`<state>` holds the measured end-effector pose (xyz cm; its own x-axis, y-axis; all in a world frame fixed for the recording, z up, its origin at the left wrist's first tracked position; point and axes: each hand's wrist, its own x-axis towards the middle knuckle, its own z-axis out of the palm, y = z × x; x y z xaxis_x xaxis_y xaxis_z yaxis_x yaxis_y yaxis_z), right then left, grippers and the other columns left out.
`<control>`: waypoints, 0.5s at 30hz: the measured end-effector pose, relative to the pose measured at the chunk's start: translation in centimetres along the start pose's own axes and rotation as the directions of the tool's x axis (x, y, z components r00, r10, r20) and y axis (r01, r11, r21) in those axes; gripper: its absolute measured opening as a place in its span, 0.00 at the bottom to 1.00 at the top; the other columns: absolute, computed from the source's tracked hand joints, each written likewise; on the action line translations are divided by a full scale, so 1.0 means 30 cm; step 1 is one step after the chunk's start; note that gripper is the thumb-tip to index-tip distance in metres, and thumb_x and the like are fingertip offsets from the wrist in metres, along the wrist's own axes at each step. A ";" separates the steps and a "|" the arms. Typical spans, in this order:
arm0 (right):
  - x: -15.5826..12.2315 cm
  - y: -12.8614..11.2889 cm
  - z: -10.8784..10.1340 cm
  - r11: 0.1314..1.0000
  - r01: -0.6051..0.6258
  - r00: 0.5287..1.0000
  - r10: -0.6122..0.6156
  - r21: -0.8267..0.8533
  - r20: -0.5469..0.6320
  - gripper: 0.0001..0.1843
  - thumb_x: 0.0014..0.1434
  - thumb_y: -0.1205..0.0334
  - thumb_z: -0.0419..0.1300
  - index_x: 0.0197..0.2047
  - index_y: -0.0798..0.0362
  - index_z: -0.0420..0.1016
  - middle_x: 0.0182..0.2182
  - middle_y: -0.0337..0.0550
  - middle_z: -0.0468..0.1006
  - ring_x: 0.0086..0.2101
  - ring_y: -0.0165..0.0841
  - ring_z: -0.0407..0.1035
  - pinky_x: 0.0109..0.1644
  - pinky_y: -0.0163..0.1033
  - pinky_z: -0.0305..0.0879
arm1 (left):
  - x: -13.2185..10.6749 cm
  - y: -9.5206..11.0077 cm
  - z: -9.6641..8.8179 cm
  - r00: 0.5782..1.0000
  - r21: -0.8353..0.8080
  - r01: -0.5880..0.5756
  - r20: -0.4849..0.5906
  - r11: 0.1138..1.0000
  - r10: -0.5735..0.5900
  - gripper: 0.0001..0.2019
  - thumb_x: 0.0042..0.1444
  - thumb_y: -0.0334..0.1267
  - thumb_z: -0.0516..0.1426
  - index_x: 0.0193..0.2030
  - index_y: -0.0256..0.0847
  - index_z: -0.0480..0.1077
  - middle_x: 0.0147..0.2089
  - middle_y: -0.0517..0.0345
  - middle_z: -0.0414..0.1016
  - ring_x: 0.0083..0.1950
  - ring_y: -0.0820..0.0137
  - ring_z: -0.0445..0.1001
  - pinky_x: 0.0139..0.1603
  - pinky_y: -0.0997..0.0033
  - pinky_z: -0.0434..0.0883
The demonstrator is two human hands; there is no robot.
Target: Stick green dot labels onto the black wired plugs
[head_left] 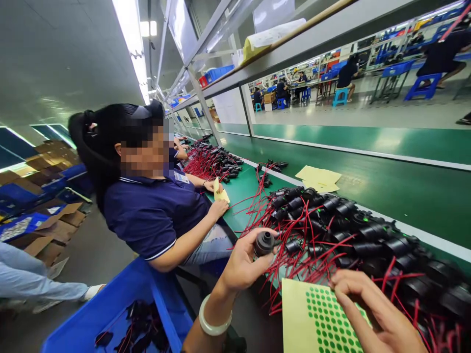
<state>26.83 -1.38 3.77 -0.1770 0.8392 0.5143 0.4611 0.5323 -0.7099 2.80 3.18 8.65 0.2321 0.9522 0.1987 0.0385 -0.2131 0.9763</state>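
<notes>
My left hand (pixel 238 264) is closed around a black cylindrical part (pixel 264 244) with a round nozzle on top, held near the table's front edge. Below and to the right is a pale yellow sheet (pixel 294 314) covered in rows of green dot stickers (pixel 326 314). My right hand (pixel 382 314) is over the sheet's right side, thumb and forefinger pinched together at its upper edge. Whatever is between those fingertips is too small to make out. Beyond both hands lies a heap of black cylindrical parts (pixel 346 208) with red wires (pixel 305 220), some bearing green dots.
A co-worker (pixel 154 206) sits to the left, holding a yellow paper (pixel 221 192). More wired parts (pixel 224 164) lie farther along the green table (pixel 241 189). Yellow sheets (pixel 318 177) rest behind the heap. A blue bin (pixel 81 326) with black parts stands at lower left.
</notes>
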 end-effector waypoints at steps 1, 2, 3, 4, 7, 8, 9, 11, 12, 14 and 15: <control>0.026 -0.047 -0.014 1.000 0.004 1.000 -0.004 0.005 0.021 0.04 0.64 0.61 0.53 0.36 0.49 0.66 0.39 0.41 0.71 0.38 0.28 0.70 0.40 0.26 0.67 | -0.025 0.005 0.023 1.000 0.027 0.008 0.025 1.000 -0.009 0.14 0.52 0.31 0.58 0.46 0.38 0.69 0.33 0.60 0.68 0.32 0.76 0.63 0.34 0.77 0.62; 0.049 -0.095 -0.024 1.000 0.001 1.000 -0.002 0.012 0.029 0.04 0.65 0.62 0.53 0.36 0.49 0.65 0.40 0.42 0.70 0.40 0.28 0.69 0.42 0.26 0.67 | -0.045 0.007 0.041 0.999 0.053 0.014 0.042 0.998 -0.016 0.13 0.52 0.30 0.58 0.45 0.38 0.69 0.34 0.60 0.67 0.32 0.76 0.62 0.34 0.77 0.61; 0.068 -0.139 -0.028 1.000 0.008 1.000 -0.009 0.020 0.029 0.04 0.65 0.63 0.52 0.36 0.49 0.65 0.42 0.42 0.69 0.42 0.28 0.69 0.43 0.27 0.66 | -0.061 0.008 0.056 0.998 0.073 0.023 0.062 0.997 -0.027 0.12 0.52 0.29 0.57 0.45 0.38 0.69 0.34 0.60 0.66 0.33 0.75 0.62 0.35 0.77 0.61; 0.083 -0.177 -0.028 0.999 0.026 0.999 -0.027 0.030 0.037 0.04 0.65 0.64 0.52 0.36 0.49 0.65 0.43 0.42 0.68 0.43 0.28 0.68 0.44 0.28 0.66 | -0.074 0.009 0.067 0.996 0.084 0.032 0.085 0.996 -0.039 0.12 0.51 0.29 0.57 0.44 0.38 0.69 0.35 0.60 0.66 0.33 0.75 0.62 0.35 0.77 0.61; 0.105 -0.252 -0.012 0.992 0.109 0.991 -0.113 0.064 0.069 0.04 0.64 0.67 0.52 0.40 0.49 0.65 0.44 0.43 0.67 0.46 0.29 0.66 0.48 0.30 0.65 | -0.099 0.016 0.089 0.984 0.085 0.046 0.166 0.995 -0.060 0.12 0.50 0.29 0.57 0.44 0.37 0.68 0.34 0.59 0.66 0.33 0.74 0.62 0.35 0.76 0.62; 0.107 -0.264 -0.005 0.988 0.136 0.987 -0.141 0.068 0.082 0.05 0.64 0.69 0.52 0.40 0.49 0.65 0.45 0.44 0.67 0.47 0.29 0.66 0.49 0.32 0.65 | -0.105 0.022 0.094 0.983 0.086 0.043 0.177 0.995 -0.058 0.12 0.49 0.29 0.57 0.43 0.36 0.68 0.34 0.60 0.66 0.33 0.74 0.62 0.35 0.76 0.61; 0.108 -0.272 0.001 0.985 0.158 0.982 -0.163 0.063 0.091 0.06 0.64 0.70 0.52 0.41 0.49 0.65 0.45 0.45 0.67 0.47 0.30 0.66 0.49 0.33 0.65 | -0.109 0.028 0.098 0.982 0.086 0.038 0.182 0.996 -0.053 0.12 0.48 0.28 0.57 0.41 0.36 0.68 0.33 0.60 0.66 0.32 0.75 0.62 0.34 0.76 0.61; 0.107 -0.280 0.009 0.981 0.193 0.977 -0.195 0.029 0.090 0.06 0.64 0.71 0.51 0.41 0.50 0.65 0.45 0.46 0.67 0.47 0.32 0.66 0.48 0.35 0.66 | -0.117 0.041 0.105 0.983 0.080 0.025 0.182 0.997 -0.039 0.11 0.46 0.27 0.56 0.39 0.36 0.67 0.31 0.62 0.64 0.31 0.75 0.60 0.33 0.77 0.60; 0.106 -0.281 0.011 0.978 0.207 0.975 -0.207 0.004 0.082 0.06 0.63 0.71 0.51 0.41 0.51 0.66 0.45 0.47 0.67 0.47 0.33 0.66 0.48 0.37 0.66 | -0.120 0.047 0.108 0.983 0.076 0.018 0.181 0.997 -0.031 0.11 0.45 0.26 0.55 0.38 0.36 0.67 0.31 0.62 0.64 0.31 0.76 0.60 0.33 0.77 0.60; 0.104 -0.284 0.014 0.972 0.231 0.972 -0.228 -0.042 0.061 0.06 0.63 0.71 0.52 0.41 0.52 0.67 0.43 0.48 0.68 0.47 0.35 0.66 0.47 0.39 0.67 | -0.126 0.056 0.111 0.983 0.072 0.006 0.182 0.997 -0.019 0.11 0.44 0.25 0.54 0.37 0.37 0.66 0.30 0.63 0.63 0.31 0.76 0.60 0.33 0.77 0.61; 0.103 -0.286 0.014 0.969 0.239 0.970 -0.236 -0.057 0.054 0.06 0.63 0.71 0.52 0.41 0.52 0.67 0.43 0.48 0.68 0.46 0.36 0.66 0.47 0.39 0.67 | -0.128 0.059 0.112 0.983 0.073 0.000 0.181 0.997 -0.013 0.11 0.44 0.25 0.54 0.36 0.37 0.66 0.30 0.63 0.63 0.31 0.76 0.60 0.34 0.77 0.61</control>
<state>21.94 -3.30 11.25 -0.3274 0.6944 0.6408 0.4543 0.7103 -0.5376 5.23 -1.60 9.33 0.4034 0.8997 0.1669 0.1090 -0.2284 0.9675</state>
